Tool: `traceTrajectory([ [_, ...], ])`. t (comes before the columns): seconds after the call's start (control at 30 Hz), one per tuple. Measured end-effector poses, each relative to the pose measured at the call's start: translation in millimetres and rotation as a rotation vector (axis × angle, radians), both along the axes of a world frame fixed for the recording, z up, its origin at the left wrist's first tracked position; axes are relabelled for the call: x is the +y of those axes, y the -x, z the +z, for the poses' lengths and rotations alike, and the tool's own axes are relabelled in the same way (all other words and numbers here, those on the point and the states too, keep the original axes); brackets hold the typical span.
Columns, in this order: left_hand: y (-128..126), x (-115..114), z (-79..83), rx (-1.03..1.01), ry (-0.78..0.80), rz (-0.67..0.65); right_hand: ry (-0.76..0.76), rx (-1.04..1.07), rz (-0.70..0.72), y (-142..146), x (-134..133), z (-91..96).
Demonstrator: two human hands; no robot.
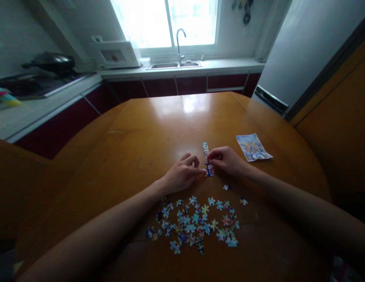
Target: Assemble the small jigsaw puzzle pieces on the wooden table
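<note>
At the bottom centre of the frame, a broad scatter of loose pieces (190,228) lies on the table (158,121), mostly pale blue, with some yellow and dark ones among them. Just above its right side are 2 stray pieces, a nearer one (243,201) and a farther one (226,187), both apart from the rest. All of these look unplaced, so most of the joining seems left to do.

Past the scatter, near the centre of the frame, is the strip (205,150), narrow and running away up the picture, its near end wider and dark blue. It appears to be the only part put together, which suggests an early stage.

The left hand (185,172) reaches in from the lower left. Its index finger is stretched out to touch the left edge of the strip's near end, the other fingers curled; whether that grip pinches a piece, I cannot tell.

The right hand (227,159) comes from the lower right, its grip nearly closed, thumb and index fingertips close together at the strip's right edge. Anything between them is too small to make out.

Farther right lies a creased, printed sheet (253,148), and at the top centre, beyond the table, a sink (163,66).
</note>
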State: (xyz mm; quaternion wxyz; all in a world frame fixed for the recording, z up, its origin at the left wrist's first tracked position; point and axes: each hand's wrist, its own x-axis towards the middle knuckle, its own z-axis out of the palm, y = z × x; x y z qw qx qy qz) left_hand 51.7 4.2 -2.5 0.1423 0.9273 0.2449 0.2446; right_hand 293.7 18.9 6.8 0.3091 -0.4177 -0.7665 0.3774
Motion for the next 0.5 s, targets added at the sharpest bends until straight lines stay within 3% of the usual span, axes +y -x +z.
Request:
traceTrajectory([
  [0.2, -0.1, 1.2, -3.9, 0.056, -0.019, -0.005, 0.012, -0.020, 0.071, 6.2, -0.8, -6.8],
  [0.5, -0.8, -0.4, -0.7, 0.054, 0.003, -0.007, -0.152, -0.096, 0.097, 8.6, -0.7, -7.4],
])
